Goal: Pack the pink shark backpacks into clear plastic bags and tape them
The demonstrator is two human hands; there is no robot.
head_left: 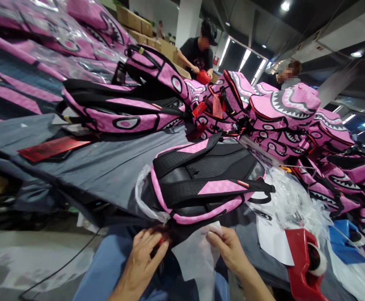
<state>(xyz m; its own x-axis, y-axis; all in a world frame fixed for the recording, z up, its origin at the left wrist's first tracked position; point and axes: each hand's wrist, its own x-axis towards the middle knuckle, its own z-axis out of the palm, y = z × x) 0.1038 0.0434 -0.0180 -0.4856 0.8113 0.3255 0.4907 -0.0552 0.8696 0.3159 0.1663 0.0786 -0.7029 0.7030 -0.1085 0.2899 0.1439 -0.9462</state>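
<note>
Low in the view, my left hand (146, 255) has its fingers curled round a small dark thing with a bit of red, too hidden to make out. My right hand (230, 248) pinches the upper corner of a thin white sheet (195, 253), which hangs down over my lap. Just beyond both hands, a pink and black backpack (182, 200) lies on the table, its straps and padded back facing up. A white wrapped handle loop (141, 194) curves out from its left end.
More pink backpacks (128, 104) lie behind, others (282, 104) piled to the right. A red tag (52, 148) rests on the grey tablecloth (116, 167). Clear plastic (292, 205), a red tape dispenser (301, 259) and a blue one (345, 240) stand right. Two people work beyond.
</note>
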